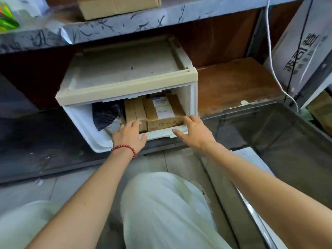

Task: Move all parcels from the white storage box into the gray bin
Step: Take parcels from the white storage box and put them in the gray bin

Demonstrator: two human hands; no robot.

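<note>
The white storage box (125, 81) stands under a shelf with its front open. Inside lie several brown cardboard parcels (162, 114), some with white labels, and a black plastic-wrapped parcel (106, 114) at the left. My left hand (130, 134), with a red bead bracelet at the wrist, reaches into the opening with fingers extended at the narrow cartons. My right hand (193, 133) is at the box's right front corner, fingers spread along the handwritten carton and thumb near the lower lip. The gray bin (280, 141) sits to the right on the floor.
A marbled shelf (107, 29) overhangs the box, with a cardboard carton (118, 6) on it. A white cable (271, 56) hangs at the right beside a large white printed carton (303, 45). My white-trousered knees fill the bottom of the view.
</note>
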